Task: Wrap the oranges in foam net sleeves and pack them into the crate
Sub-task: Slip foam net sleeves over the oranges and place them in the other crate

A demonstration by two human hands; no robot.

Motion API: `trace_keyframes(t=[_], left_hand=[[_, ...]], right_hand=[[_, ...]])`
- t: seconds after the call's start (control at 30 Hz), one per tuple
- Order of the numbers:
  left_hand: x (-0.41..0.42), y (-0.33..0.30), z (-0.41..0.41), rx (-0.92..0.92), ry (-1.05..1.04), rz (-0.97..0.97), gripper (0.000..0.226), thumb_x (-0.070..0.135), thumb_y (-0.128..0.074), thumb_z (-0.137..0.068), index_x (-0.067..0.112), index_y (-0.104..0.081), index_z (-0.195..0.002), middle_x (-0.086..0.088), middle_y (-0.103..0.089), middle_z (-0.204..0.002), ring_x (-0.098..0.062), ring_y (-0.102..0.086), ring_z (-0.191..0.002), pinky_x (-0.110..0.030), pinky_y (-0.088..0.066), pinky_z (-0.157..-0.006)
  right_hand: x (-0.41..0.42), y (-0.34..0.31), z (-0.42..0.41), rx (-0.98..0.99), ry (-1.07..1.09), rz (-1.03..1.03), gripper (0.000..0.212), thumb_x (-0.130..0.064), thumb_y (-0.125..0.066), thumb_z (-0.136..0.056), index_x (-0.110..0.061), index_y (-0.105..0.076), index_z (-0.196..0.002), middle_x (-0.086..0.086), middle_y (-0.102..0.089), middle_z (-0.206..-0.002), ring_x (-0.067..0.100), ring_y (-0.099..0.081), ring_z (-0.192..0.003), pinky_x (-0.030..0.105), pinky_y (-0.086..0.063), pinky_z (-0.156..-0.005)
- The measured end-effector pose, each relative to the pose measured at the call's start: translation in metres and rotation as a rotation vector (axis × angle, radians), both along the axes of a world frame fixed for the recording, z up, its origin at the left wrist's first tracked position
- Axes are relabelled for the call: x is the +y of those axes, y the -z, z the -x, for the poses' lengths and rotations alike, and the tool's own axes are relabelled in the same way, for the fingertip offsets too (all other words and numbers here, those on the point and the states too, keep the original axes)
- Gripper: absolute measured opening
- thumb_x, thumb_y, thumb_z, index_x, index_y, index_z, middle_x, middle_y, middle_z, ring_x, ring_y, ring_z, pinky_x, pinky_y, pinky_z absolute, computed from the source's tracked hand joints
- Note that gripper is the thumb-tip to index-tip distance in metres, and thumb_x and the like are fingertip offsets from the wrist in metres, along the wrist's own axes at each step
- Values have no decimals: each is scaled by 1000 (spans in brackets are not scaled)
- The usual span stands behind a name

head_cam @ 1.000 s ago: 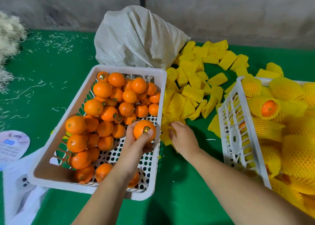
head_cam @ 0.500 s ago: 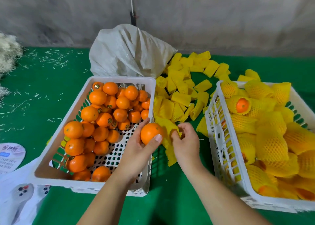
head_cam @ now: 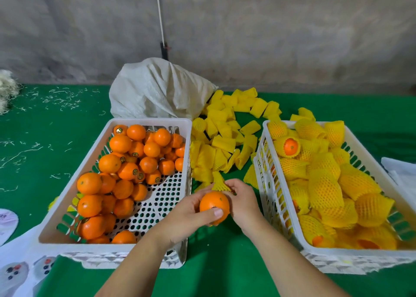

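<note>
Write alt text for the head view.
A left hand grips a bare orange while the right hand pinches a yellow foam sleeve against it, between a white crate of oranges and a crate of wrapped ones.

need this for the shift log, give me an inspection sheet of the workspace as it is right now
surface: green cloth table, pale shreds scattered at far left.
job's things: left crate of bare oranges, near right part of its floor bare; right crate of sleeved oranges; loose foam sleeves piled between them.
clutter: white sack behind left crate; printed papers at near left.
hands: left hand grips an orange; right hand pinches a sleeve at its top.
cables: thin white cord down the wall.
surroundings: bare grey wall.
</note>
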State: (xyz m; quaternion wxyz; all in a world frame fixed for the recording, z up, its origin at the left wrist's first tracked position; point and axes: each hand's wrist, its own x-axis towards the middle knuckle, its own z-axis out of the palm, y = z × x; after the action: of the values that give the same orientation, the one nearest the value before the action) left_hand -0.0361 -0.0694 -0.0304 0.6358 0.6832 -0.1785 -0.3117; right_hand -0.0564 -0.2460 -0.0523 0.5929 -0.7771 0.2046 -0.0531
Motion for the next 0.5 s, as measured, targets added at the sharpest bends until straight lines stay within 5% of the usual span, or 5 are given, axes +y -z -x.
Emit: trace_keyframes(t=[0.17, 0.33, 0.43, 0.5], left_hand=[[-4, 9, 6, -110, -144, 22, 67, 77, -82, -68, 52, -62, -127, 10, -70, -118, -17, -71, -110, -41, -61, -96], [-12, 9, 6, -210, -321, 37, 68, 59, -83, -81, 35, -50, -136, -2, -63, -125, -5, -70, -100, -21, -56, -82], [-16, 8, 7, -219, -385, 75, 68, 53, -82, -84, 45, -33, -129, -4, -55, -126, -1, -68, -97, -23, -57, -81], [-10, 8, 4, -103, -370, 111, 74, 62, -77, -81, 54, -24, -132, -4, -52, -136, -9, -67, -113, -29, -58, -93]], right_hand=[[-11, -9, 13, -29, -57, -65, 8, -27, -70, -97, -26, -74, -104, -6, -74, -95, 14, -70, -90, 28, -56, -73], [-6, -23, 33, -259, -52, 30, 15, -42, -68, -92, -29, -71, -96, -10, -70, -96, 8, -66, -94, 29, -54, -80], [12, -27, 43, -336, -53, 57, 10, -42, -62, -95, -33, -66, -99, -14, -70, -94, 9, -66, -91, 26, -54, -77], [22, -25, 44, -371, -42, 77, 2, -33, -60, -101, -35, -62, -101, -17, -67, -96, 10, -65, -90, 23, -52, -75]])
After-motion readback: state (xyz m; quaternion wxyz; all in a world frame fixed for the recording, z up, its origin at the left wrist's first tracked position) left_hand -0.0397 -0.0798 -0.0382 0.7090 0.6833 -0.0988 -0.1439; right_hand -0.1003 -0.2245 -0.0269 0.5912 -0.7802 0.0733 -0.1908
